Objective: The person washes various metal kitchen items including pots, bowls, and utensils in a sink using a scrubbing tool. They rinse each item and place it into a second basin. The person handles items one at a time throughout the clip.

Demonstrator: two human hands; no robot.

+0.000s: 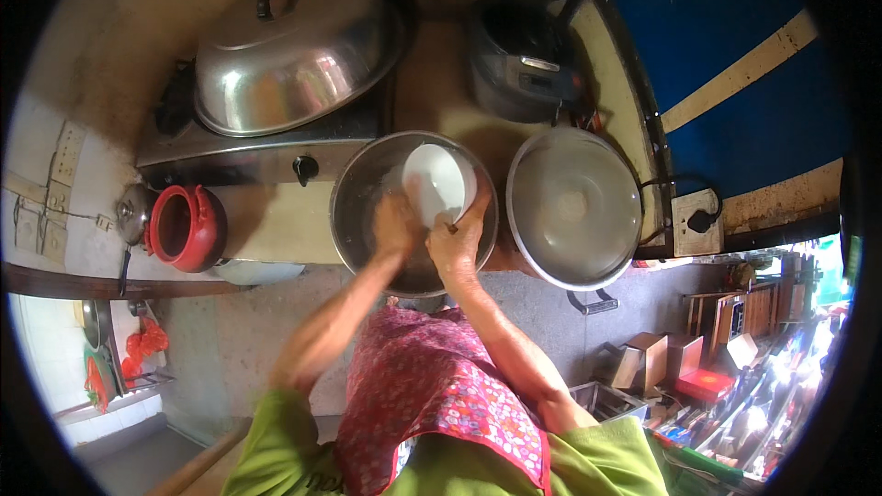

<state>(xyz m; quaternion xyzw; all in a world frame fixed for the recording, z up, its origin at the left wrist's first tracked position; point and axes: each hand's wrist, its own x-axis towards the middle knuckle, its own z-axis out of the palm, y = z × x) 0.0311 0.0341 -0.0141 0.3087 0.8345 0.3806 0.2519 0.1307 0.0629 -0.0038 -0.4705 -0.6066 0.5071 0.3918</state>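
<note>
A white bowl is tilted inside a metal basin at the front of the counter. My right hand grips the bowl's near edge, with the fingers curled round it. Left of the bowl, my left hand reaches down into the basin; its fingers are blurred, so their hold cannot be made out. Just right of the basin stands a second wide metal basin with a pale patch at its middle. My forearms cross the near rim of the first basin.
A domed metal lid covers much of the gas stove at the back left. Behind the basins stands a dark rice cooker with its lid raised. A red pot sits near the left edge; a socket with a plug is at right.
</note>
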